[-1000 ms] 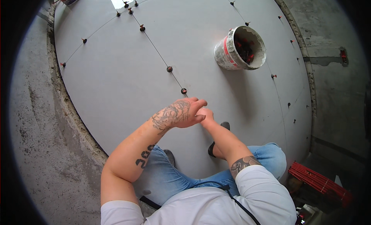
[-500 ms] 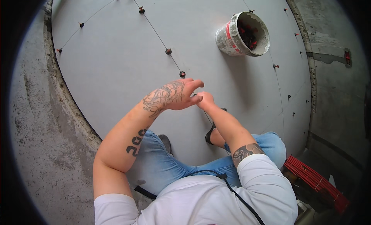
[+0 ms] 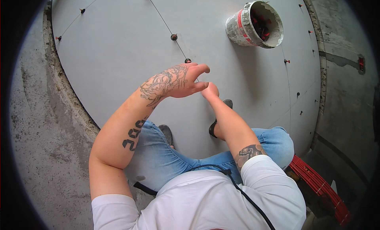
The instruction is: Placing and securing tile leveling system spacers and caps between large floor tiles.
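My left hand (image 3: pixel 186 80) hangs over a joint line between large grey floor tiles (image 3: pixel 118 68). Its thumb and fingers are apart and curved, with nothing visible between them. Just right of it, my right hand (image 3: pixel 210 90) is low over the same joint, closed. Its fingertips are hidden, so what they pinch or turn does not show. A round dark tile-levelling cap (image 3: pixel 188 61) with a bit of red sits on the joint right beyond my left hand. Another such cap (image 3: pixel 173 37) stands farther along that line.
A cement-stained white bucket (image 3: pixel 242 26) with red and black pieces inside stands far right. More levelling caps (image 3: pixel 287 61) dot the joints at right. Rough concrete (image 3: pixel 51 151) borders the tiles at left. Red bars (image 3: pixel 316 184) lie at lower right. My shoes (image 3: pixel 166 133) rest on the tiles.
The whole view has shifted, so floor, bucket and hands appear higher in the picture. Both hands keep nearly the same place over the joint.
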### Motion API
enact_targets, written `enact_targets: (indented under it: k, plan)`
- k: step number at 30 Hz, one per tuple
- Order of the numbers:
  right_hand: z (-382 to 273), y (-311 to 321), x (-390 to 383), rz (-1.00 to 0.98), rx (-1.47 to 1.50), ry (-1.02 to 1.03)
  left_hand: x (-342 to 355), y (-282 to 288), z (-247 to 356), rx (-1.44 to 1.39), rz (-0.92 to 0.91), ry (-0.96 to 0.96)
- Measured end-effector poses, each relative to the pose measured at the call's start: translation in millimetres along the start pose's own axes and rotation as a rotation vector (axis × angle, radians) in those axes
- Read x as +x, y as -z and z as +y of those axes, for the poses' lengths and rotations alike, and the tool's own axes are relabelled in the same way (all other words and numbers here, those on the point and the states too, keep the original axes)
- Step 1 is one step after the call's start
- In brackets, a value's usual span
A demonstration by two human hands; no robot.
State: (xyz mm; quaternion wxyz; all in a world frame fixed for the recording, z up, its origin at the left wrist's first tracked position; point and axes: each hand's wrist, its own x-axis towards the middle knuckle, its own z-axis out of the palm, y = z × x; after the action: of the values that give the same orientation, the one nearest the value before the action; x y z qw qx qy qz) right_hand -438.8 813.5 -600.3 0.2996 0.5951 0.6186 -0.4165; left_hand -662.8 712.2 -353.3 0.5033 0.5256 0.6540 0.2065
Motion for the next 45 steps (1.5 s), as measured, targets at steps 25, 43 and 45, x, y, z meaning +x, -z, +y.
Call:
enact_targets:
  k: [25, 43, 45]
  plan:
    - [-88.4, 220.5, -45.3, 0.403, 0.083, 0.653, 4.3, 29.7, -34.9, -0.079, 0.218, 0.19]
    - [-142.5, 35.0, 35.1, 0.232, -1.401, 1.127, -102.1, 9.0, -37.5, -0.071, 0.358, 0.445]
    - [-143.3, 33.5, 35.7, 0.232, -1.415, 1.137, -112.3, 5.8, -42.5, -0.071, 0.369, 0.428]
